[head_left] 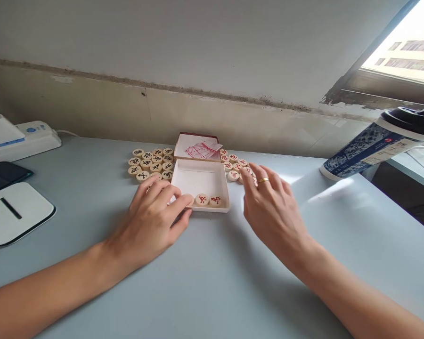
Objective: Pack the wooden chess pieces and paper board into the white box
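Left hand (148,216): thumb and forefinger closed over the near wall of an open, square white box (201,181) at its left corner, thumb outside, forefinger inside. Right hand (273,207): gold ring (263,180) worn, fingers bent down over the near end of a cluster of round, pale discs with red characters (238,166); whether it has hold of one cannot be told.

Box contents: three round, pale discs (202,199) in a row along the near wall, the leftmost partly under the left forefinger, the other two showing red characters.

Left of box: round, pale discs with dark characters (156,167), set close together in rows.

Behind box: white-lined, dark-red-edged lid (181,143), bearing a thin sheet with red lines (204,149).

Far right: blue-and-white patterned cup with black lid (360,148), standing on the grey-blue table (212,282).
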The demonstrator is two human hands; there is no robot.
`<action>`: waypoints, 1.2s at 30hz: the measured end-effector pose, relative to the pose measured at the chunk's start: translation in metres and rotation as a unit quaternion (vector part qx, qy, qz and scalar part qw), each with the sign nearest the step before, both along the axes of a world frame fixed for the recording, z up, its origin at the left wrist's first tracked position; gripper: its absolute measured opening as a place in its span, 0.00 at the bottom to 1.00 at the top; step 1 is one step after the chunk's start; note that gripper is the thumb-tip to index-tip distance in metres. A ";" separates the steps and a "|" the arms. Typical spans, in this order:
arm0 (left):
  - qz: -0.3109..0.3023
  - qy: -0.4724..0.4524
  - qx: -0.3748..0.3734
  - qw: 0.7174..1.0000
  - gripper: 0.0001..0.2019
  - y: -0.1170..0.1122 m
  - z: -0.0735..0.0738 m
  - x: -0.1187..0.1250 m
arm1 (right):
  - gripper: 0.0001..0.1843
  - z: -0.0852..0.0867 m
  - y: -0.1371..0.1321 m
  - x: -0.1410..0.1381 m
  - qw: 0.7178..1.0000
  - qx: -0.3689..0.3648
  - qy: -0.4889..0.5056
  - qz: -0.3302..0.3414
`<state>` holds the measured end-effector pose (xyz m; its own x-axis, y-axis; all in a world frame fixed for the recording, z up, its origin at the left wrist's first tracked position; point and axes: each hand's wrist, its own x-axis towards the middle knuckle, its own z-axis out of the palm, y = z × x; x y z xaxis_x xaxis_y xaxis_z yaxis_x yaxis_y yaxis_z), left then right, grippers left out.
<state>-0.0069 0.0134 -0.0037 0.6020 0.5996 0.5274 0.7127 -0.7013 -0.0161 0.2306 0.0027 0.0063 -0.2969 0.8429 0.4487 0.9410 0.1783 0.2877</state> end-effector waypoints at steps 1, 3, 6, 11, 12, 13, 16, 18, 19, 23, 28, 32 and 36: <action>-0.001 0.001 0.003 1.000 0.07 0.000 -0.001 0.000 | 0.26 0.000 -0.001 0.002 0.999 -0.006 -0.023 -0.039; -0.002 0.003 0.009 1.000 0.09 0.001 -0.002 -0.001 | 0.26 0.003 -0.003 0.007 0.991 -0.054 -0.055 -0.107; -0.001 -0.001 0.016 1.000 0.11 0.001 -0.002 0.000 | 0.23 0.011 -0.003 0.011 0.969 -0.178 -0.058 -0.162; -0.077 -0.039 0.014 0.996 0.14 -0.007 0.004 0.001 | 0.14 0.022 -0.002 0.013 0.954 -0.239 -0.017 -0.180; -0.108 -0.048 0.000 0.993 0.14 -0.010 0.005 0.001 | 0.11 0.022 -0.003 0.014 0.955 -0.235 -0.005 -0.178; -0.136 -0.057 -0.022 0.989 0.14 -0.012 0.005 0.001 | 0.09 0.022 -0.002 0.014 0.956 -0.232 0.006 -0.178; -0.202 -0.075 -0.118 0.969 0.13 -0.018 0.004 0.002 | 0.08 0.019 -0.001 0.016 0.957 -0.229 0.020 -0.177; -0.228 -0.085 -0.167 0.955 0.12 -0.019 0.002 0.002 | 0.09 0.020 0.000 0.018 0.957 -0.230 0.010 -0.179; -0.236 -0.089 -0.181 0.951 0.12 -0.018 0.001 0.002 | 0.09 0.021 0.000 0.018 0.957 -0.229 0.005 -0.180; -0.209 -0.122 -0.213 0.947 0.12 -0.018 0.003 0.001 | 0.04 0.030 -0.005 0.013 0.979 -0.143 0.020 -0.146; -0.125 -0.183 -0.396 0.891 0.11 -0.016 0.011 0.000 | 0.10 0.026 -0.023 -0.015 0.964 -0.049 0.214 0.147; -0.082 -0.218 -0.517 0.824 0.13 -0.011 0.014 0.003 | 0.13 0.005 -0.032 -0.035 0.903 -0.119 0.326 0.256; -0.069 -0.240 -0.548 0.798 0.15 -0.009 0.015 0.005 | 0.13 -0.004 -0.032 -0.036 0.885 -0.107 0.348 0.292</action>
<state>-0.0023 0.0041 0.0114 0.5888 0.8044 -0.0797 0.3676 -0.1786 0.9127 0.1950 -0.0298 0.0022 -0.4244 0.7246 0.5430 0.6068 0.6727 -0.4234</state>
